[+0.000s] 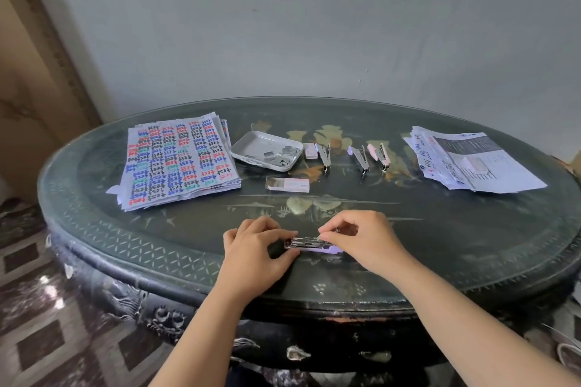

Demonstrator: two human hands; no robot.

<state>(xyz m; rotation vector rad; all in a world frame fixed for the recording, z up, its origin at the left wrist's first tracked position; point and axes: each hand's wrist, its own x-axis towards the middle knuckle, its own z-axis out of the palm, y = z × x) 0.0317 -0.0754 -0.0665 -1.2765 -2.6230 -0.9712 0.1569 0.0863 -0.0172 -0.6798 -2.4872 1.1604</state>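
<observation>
Oval table (125,248), dark lacquer with pale inlaid flowers under a glossy top and a carved apron, standing against a plain grey wall (314,25); patterned dark-and-light floor tiles (37,308) at 8 o'clock. Directions are taken from the tabletop's middle. At 6 o'clock, near the front edge: one purple stapler (312,245), lying flat with its metal channel upward. The left hand (256,248) has its fingers curled, thumb and forefinger clamped on the stapler's left end. The right hand (361,239) has its thumb and forefinger pinched together on the metal top. At 10 o'clock: a stack of sheets (179,163) covered in coloured "test" lettering. At 12 o'clock: a white tray (251,148) holding staple strips (284,154), with a small pink box (310,150) just beside it. Toward 1 o'clock: three staplers (360,160) in a row. At centre: an open staple box (287,184). At 2 o'clock: a second paper stack (471,163).
</observation>
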